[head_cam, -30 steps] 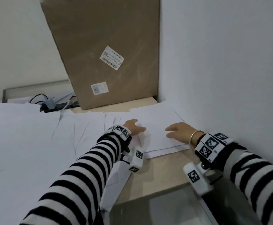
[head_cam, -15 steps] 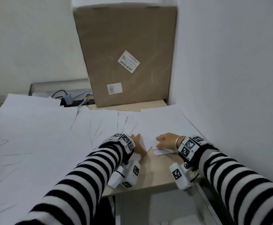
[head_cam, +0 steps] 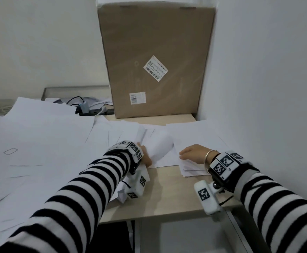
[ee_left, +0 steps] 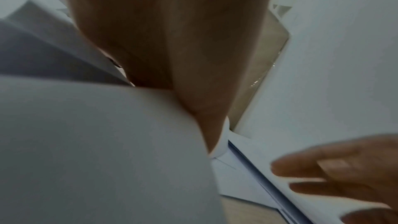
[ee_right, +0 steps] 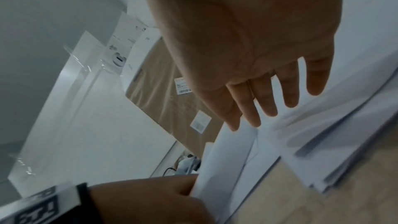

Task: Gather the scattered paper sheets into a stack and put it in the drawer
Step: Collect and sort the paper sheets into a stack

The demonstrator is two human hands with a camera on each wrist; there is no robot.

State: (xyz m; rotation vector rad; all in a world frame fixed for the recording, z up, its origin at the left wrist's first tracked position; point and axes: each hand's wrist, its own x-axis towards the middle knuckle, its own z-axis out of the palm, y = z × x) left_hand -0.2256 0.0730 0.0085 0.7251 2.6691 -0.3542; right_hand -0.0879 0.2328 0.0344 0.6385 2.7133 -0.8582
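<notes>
Office or study corner: pale wood table (head_cam: 169, 201) against white walls, loose paper sheets (head_cam: 45, 143), labelled cardboard box (head_cam: 154, 61), power strip (head_cam: 92, 111) with cables.

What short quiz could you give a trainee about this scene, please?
1. True or false: the box stands upright behind the papers.
2. Choose one. The fingers of the right hand are: A) straight, on the pile near the wall; B) curled round the box; C) curled round the left wrist.
3. Fill the gap: the left hand has its grip on a curled ____.

Key: 1 true; 2 A; 3 sheet.
</notes>
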